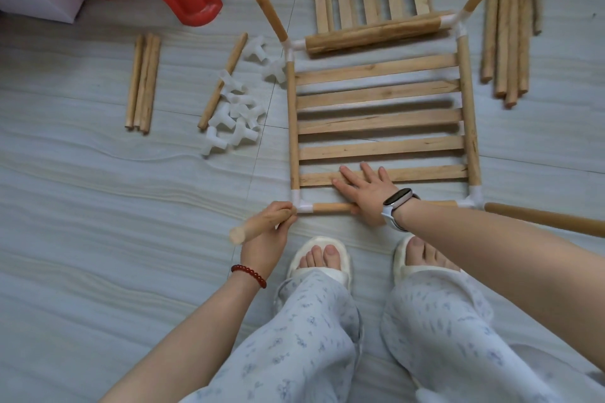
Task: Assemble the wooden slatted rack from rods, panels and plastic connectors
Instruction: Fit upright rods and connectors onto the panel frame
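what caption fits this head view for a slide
Left hand grips a rod at the slatted frame's near-left corner connector while the right hand presses flat on the frame.

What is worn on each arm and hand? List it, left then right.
Left hand: bare, no sleeve, with a dark red beaded bracelet at the wrist. Right hand: bare, no sleeve, with a smartwatch, dark oblong face on a pale grey strap.

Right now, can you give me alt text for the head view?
Left hand grips a rod at the frame's near-left connector, while the right hand presses flat on the nearest slat. Spare rods and connectors lie left.
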Available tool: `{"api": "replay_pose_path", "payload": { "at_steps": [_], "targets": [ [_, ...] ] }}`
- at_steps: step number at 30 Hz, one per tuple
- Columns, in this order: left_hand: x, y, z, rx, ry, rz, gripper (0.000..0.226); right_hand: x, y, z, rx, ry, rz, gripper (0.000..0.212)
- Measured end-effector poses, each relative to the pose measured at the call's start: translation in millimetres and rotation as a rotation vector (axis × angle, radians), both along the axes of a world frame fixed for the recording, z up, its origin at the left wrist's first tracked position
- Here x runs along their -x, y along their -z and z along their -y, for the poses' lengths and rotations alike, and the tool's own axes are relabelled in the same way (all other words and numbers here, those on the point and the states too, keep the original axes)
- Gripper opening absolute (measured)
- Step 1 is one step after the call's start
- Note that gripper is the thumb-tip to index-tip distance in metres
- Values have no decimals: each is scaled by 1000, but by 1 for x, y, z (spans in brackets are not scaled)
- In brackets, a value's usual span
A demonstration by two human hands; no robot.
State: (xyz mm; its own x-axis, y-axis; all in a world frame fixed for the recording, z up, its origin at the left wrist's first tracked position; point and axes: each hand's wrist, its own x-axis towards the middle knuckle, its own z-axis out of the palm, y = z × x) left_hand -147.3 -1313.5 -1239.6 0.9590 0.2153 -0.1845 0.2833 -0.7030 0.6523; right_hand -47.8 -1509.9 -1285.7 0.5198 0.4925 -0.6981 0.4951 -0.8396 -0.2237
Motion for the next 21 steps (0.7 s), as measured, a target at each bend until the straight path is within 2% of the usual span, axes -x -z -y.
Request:
{"api": "replay_pose_path", "payload": {
  "at_steps": [3, 12, 18, 21],
  "targets": [
    [-5, 6, -2, -23, -2, -49, 16, -3, 0, 1, -5, 3, -27, 67],
    [-7, 13, 1, -182, 54, 11, 12, -8, -1, 4, -10, 1, -44, 71],
    [-6, 8, 3, -96, 31, 14, 10, -8, -7, 6, 34, -33, -68, 75],
    [-12, 9, -3, -84, 94, 3, 15, -12, -13, 4, 54, -36, -85, 71]
  ]
}}
